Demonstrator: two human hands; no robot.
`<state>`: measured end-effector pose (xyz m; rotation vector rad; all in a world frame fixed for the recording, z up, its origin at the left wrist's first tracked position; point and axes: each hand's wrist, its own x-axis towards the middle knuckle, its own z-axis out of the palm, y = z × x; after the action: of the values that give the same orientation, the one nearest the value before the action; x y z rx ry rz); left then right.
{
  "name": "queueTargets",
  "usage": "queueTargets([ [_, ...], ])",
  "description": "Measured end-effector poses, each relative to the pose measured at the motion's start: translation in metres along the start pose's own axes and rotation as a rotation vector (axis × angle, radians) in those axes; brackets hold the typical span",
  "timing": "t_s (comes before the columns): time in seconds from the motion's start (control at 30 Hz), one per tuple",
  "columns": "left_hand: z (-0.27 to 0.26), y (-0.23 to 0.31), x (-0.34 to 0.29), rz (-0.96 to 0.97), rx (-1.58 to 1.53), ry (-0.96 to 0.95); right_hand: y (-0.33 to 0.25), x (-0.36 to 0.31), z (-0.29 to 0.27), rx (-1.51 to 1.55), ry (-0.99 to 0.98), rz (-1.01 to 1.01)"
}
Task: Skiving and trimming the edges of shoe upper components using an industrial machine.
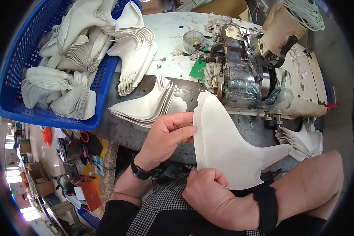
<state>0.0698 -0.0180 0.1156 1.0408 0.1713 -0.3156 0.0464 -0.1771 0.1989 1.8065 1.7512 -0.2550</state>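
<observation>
A white shoe-upper piece [228, 145], flat and curved to a narrow tip at the right, is held up in front of me. A paler strip runs down its left edge. My left hand [167, 135] pinches that edge between thumb and fingers. Lower down, my right hand [210, 194] grips the bottom edge, its fingers curled and partly hidden. Just beyond my left hand, a stack of similar white pieces [139, 106] lies on the grey metal tabletop [116, 96]. The top of the held piece is close to a skiving-type machine [246, 74].
At left, a blue plastic basket [51, 122] holds many bundled white pieces; one bundle [133, 59] hangs over its rim. Scraps surround a small clear dish [193, 39] on the white surface. More pieces [299, 142] lie at right, below the machine's knobs. A motor-like cylinder [281, 31] stands behind.
</observation>
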Motion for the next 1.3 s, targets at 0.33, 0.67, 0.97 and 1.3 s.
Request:
queueTargets([
  [0.33,-0.002,0.003,-0.001,0.012,0.012,-0.077,0.0,0.004,0.005,0.076,0.002,-0.006],
  [0.67,0.0,0.005,0.0,-0.018,0.046,-0.101,0.006,0.004,-0.002,0.168,-0.029,-0.02],
  [0.97,0.008,0.002,0.004,-0.07,-0.057,-0.078,0.013,0.002,0.004,0.197,-0.05,-0.007],
  [1.3,0.008,-0.008,0.007,-0.112,-0.103,-0.094,0.011,0.009,0.012,0.261,-0.043,0.02],
])
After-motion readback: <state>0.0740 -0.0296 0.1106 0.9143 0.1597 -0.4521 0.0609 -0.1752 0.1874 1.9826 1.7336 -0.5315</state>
